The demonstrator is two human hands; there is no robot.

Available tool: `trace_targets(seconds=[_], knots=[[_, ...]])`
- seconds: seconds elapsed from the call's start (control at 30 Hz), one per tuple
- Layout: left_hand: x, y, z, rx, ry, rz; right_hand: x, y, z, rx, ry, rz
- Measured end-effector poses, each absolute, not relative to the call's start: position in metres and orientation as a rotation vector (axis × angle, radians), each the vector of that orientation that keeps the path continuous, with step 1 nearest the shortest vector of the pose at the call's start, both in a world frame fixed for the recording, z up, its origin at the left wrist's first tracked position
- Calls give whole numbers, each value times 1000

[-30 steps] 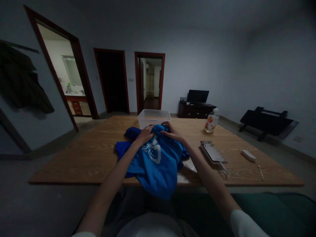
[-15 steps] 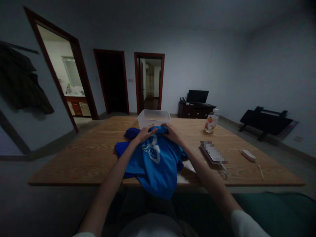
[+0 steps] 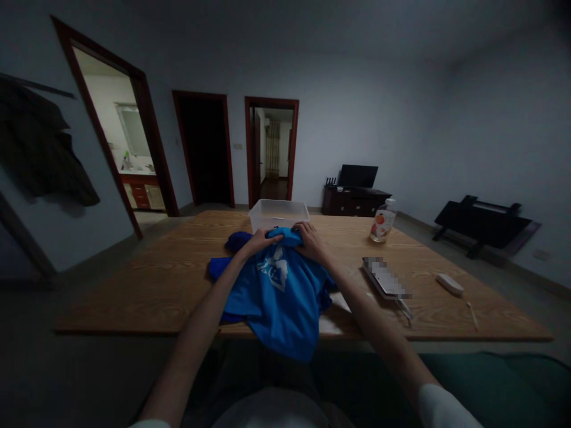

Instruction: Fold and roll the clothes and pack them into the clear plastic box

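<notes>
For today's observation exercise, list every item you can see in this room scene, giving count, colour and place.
Blue printed cloth garment: one, blue, table's near edge, partly overhanging.
Clear plastic tub: one, transparent, behind garment.
Clear bottle with orange label: one, table's right.
Small white bar-shaped object: one, far right.
Wooden table: one, brown.
Black television: one, on dark cabinet.
Left hand: on garment's top.
Right hand: gripping garment's top.

sleeves: short, white | forearms: bare | hands: bare, no gloves
</notes>
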State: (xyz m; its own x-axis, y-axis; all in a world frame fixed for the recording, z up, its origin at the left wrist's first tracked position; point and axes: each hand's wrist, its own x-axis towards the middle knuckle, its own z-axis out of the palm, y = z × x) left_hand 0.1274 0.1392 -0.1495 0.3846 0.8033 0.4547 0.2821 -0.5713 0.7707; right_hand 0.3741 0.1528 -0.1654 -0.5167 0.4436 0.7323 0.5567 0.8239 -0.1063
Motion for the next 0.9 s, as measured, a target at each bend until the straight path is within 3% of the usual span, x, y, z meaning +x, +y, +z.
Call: trace_targets(seconds=[0.4,0.9], knots=[[130,137,-151,2270,1192,1213,393,162,-162,-764,-2228,477],[108,145,-153,1859,1012,993,359,135,-163,-666,-2195,-501]])
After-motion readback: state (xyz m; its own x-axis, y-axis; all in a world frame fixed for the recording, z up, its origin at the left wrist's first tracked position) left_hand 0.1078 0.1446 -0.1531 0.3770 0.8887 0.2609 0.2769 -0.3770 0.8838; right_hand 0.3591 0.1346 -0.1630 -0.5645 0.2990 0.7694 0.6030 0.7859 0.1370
